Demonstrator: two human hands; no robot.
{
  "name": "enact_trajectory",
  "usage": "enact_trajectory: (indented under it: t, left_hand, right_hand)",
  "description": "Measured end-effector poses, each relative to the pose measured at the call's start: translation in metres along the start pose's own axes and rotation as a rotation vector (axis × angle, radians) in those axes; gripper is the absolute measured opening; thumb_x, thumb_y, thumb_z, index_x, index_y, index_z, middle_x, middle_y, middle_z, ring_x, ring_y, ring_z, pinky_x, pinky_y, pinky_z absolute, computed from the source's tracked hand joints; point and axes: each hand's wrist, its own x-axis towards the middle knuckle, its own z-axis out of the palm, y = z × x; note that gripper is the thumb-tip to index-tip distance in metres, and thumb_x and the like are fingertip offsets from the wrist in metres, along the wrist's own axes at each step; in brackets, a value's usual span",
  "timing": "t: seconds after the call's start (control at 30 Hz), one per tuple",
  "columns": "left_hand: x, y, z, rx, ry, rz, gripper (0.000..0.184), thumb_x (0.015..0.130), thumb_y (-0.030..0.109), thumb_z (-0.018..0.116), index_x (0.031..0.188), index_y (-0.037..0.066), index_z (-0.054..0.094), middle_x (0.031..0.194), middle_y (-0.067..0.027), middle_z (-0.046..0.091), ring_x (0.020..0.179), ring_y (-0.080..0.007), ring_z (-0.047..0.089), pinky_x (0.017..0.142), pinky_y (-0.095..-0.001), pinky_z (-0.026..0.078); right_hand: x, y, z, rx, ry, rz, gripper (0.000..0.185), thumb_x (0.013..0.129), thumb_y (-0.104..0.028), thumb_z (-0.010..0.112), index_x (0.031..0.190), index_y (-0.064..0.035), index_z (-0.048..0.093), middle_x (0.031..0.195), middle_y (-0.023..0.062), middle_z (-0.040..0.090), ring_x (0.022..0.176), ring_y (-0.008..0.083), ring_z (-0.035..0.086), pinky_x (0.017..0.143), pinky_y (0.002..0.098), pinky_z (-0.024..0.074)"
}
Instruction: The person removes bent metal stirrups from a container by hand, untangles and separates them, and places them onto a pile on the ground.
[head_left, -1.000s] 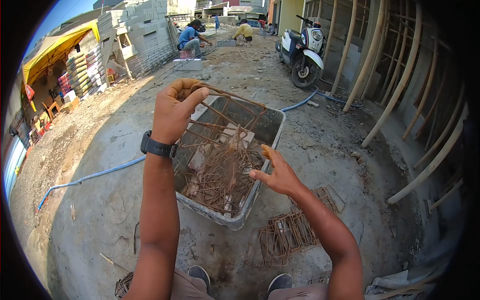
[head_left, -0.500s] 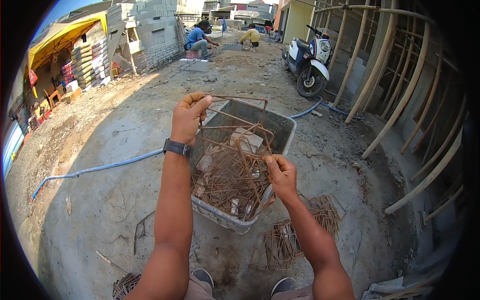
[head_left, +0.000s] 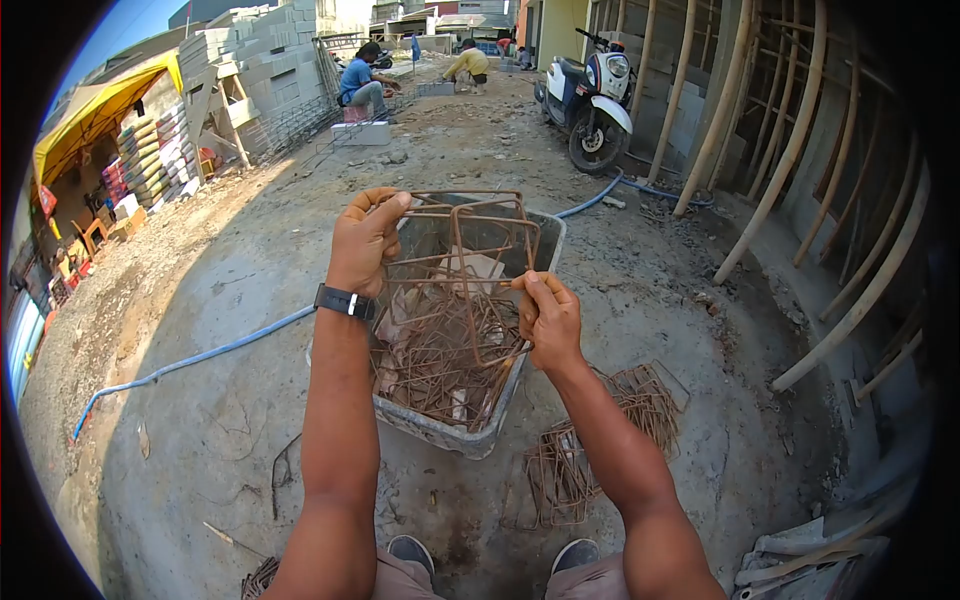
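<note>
Two Hands Pinching Rusty Bent Frames Over a Tub

The left hand (head_left: 366,240) is closing thumb and fingers on the ends of several bent metal frames (head_left: 465,191), which are reaching sideways toward the right. The right hand (head_left: 548,318) is pinching the right side of a rectangular frame (head_left: 464,280) between thumb and curled fingers. That rectangle is hanging between the two hands, lying just left of the right grip and nearer to it; its long axis is running roughly up and down, tilting a little. Where it is crossing the other rods, I cannot tell which are touching.

Below, a grey tub (head_left: 470,444) is holding a tangle of thin rods (head_left: 430,370) and pale broken pieces (head_left: 480,266). On the ground, a heap of similar frames (head_left: 560,475) is lying beneath the right forearm. A blue hose (head_left: 215,352) is running behind the left arm; farther off, a scooter (head_left: 598,105) is standing and two people are crouching. The dark watch (head_left: 345,300), scooter and stacked sacks (head_left: 145,160) are showing no readable writing or brand.
</note>
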Motion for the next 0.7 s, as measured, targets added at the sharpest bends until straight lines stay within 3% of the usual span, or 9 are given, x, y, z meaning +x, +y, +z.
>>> enact_trajectory:
  t: [0.4, 0.57, 0.6, 0.7]
  left_hand:
    - [-0.003, 0.02, 0.007, -0.134, 0.047, 0.059, 0.019, 0.09, 0.013, 0.073, 0.105, 0.009, 0.064, 0.069, 0.008, 0.048, 0.051, -0.0029, 0.039, 0.046, -0.0203, 0.03]
    - [-0.007, 0.035, -0.006, -0.22, 0.021, 0.055, 0.017, 0.095, 0.019, 0.07, 0.106, 0.009, 0.063, 0.076, 0.0021, 0.06, 0.057, -0.0077, 0.056, 0.049, -0.0224, 0.042]
    - [-0.007, 0.036, -0.009, -0.216, 0.012, 0.06, 0.017, 0.096, 0.021, 0.069, 0.105, 0.008, 0.063, 0.078, 0.0006, 0.063, 0.059, -0.0089, 0.06, 0.05, -0.0231, 0.045]
    - [-0.007, 0.037, -0.019, -0.189, -0.05, 0.082, 0.019, 0.098, 0.023, 0.068, 0.105, 0.007, 0.063, 0.081, -0.0017, 0.067, 0.064, -0.0102, 0.065, 0.054, -0.024, 0.052]
  right_hand:
    - [-0.005, -0.027, 0.013, -0.067, 0.124, -0.194, 0.021, 0.101, -0.025, 0.061, 0.095, -0.0059, 0.065, 0.057, -0.0043, 0.047, 0.042, 0.0035, 0.033, 0.039, 0.0241, 0.0244]
    - [-0.009, -0.048, 0.014, -0.012, -0.002, -0.11, 0.021, 0.1, -0.022, 0.063, 0.108, -0.0028, 0.068, 0.057, -0.0044, 0.045, 0.042, 0.0037, 0.031, 0.039, 0.025, 0.0239]
    - [-0.01, -0.053, 0.015, -0.009, -0.023, -0.127, 0.025, 0.1, -0.022, 0.063, 0.114, -0.0014, 0.068, 0.057, -0.0047, 0.044, 0.042, 0.0038, 0.03, 0.039, 0.0257, 0.0245]
    - [-0.014, -0.072, 0.016, -0.027, -0.023, -0.251, 0.025, 0.101, -0.022, 0.062, 0.113, -0.0012, 0.068, 0.057, -0.0047, 0.044, 0.043, 0.0038, 0.03, 0.039, 0.0248, 0.0249]
